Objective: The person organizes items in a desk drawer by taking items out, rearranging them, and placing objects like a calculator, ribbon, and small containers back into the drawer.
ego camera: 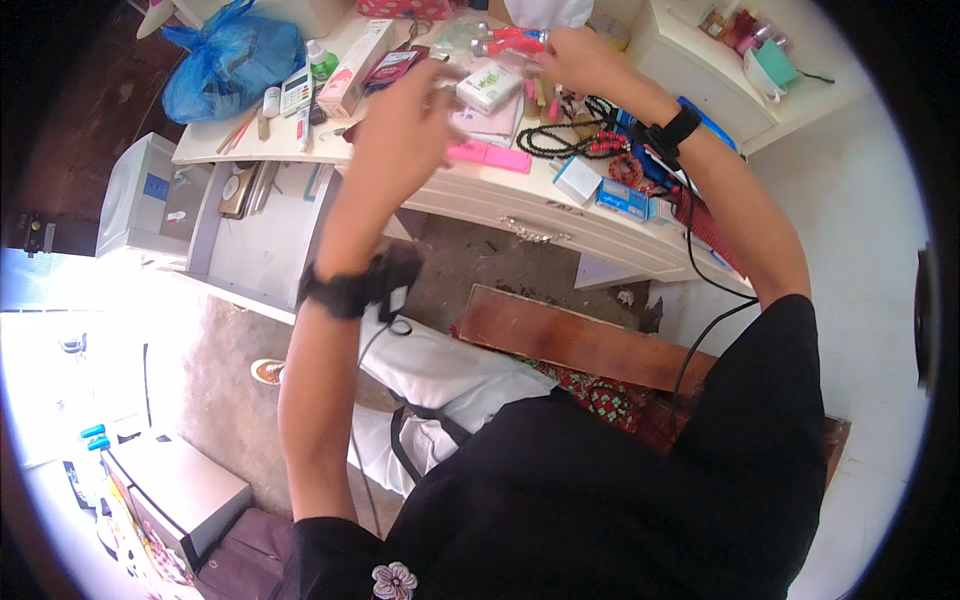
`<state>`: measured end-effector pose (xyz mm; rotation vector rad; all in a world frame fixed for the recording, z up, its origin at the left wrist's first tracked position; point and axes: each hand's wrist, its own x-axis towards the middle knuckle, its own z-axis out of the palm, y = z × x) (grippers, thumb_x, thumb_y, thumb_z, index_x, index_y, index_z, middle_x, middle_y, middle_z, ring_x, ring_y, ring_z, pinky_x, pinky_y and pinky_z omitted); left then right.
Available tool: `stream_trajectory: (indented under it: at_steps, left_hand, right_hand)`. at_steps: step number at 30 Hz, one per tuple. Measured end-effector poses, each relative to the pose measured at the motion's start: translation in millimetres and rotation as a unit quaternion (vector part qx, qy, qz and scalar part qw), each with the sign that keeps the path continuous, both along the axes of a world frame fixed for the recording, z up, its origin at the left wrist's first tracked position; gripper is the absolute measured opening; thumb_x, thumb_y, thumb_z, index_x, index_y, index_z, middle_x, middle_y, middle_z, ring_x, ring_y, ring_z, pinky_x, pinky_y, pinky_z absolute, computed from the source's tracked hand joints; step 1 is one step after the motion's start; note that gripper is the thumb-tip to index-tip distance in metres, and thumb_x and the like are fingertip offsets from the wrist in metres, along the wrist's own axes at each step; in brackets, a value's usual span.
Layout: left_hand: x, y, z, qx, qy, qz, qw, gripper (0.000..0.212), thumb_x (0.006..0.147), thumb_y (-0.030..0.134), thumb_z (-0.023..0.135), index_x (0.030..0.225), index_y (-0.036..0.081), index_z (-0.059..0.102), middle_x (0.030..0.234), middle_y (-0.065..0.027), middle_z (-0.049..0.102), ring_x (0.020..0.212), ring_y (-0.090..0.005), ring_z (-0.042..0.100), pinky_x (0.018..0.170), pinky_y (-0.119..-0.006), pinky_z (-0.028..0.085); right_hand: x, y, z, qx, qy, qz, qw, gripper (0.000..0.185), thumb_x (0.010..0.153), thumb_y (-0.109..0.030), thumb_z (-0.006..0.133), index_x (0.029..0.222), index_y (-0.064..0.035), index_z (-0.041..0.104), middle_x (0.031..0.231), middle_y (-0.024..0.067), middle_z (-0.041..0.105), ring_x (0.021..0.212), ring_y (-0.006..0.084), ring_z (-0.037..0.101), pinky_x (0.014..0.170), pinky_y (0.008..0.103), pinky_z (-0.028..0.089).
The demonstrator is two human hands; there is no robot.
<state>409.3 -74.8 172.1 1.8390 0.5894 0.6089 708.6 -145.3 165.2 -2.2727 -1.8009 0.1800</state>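
Observation:
My right hand [592, 64] is at the back of the white dressing table [442, 187]. Its fingertips pinch the end of a pair of small red-and-blue items [510, 43] with silvery ends. Blurred, my left hand [409, 124] hangs over the table's front part, and whether it holds anything is unclear. Beyond its fingers lies a dark red packet [394, 66]. Between my hands sit a white tissue pack [489, 86] with a green print and, nearer the edge, a flat pink case [491, 156].
A blue plastic bag [232, 67], calculator [296, 94] and tall pink-white box [356, 67] stand left. Black bead strings [559, 141] and small boxes [622, 199] lie right. An open drawer [259, 232] juts out at left. Cables [694, 255] hang from my wrists.

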Motion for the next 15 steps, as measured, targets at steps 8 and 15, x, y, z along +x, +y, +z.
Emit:
stream_trajectory:
  at_steps: [8, 15]
  left_hand:
    - [-259.0, -50.9, -89.0, -0.083, 0.021, 0.273, 0.958, 0.032, 0.112, 0.017, 0.062, 0.14, 0.002, 0.068, 0.119, -0.0103, 0.075, 0.096, -0.0197, 0.073, 0.071, -0.029, 0.055]
    - [-435.7, -171.3, -159.7, -0.086, 0.011, 0.555, 0.828, 0.033, 0.108, 0.015, 0.065, 0.137, 0.0, 0.067, 0.113, -0.0068, 0.069, 0.096, -0.0184, 0.064, 0.078, -0.03, 0.049]
  right_hand:
    - [-307.0, 75.3, -48.0, 0.288, -0.012, 0.433, 0.854, 0.033, 0.093, -0.033, 0.072, 0.104, -0.0034, 0.082, 0.091, 0.0213, 0.081, 0.082, 0.0401, 0.079, 0.073, 0.0571, 0.062]
    - [-451.5, 60.6, -82.8, 0.204, 0.206, 0.483, 0.826, 0.03, 0.091, -0.03, 0.073, 0.102, -0.0031, 0.083, 0.093, 0.0214, 0.081, 0.087, 0.0409, 0.079, 0.078, 0.0566, 0.062]
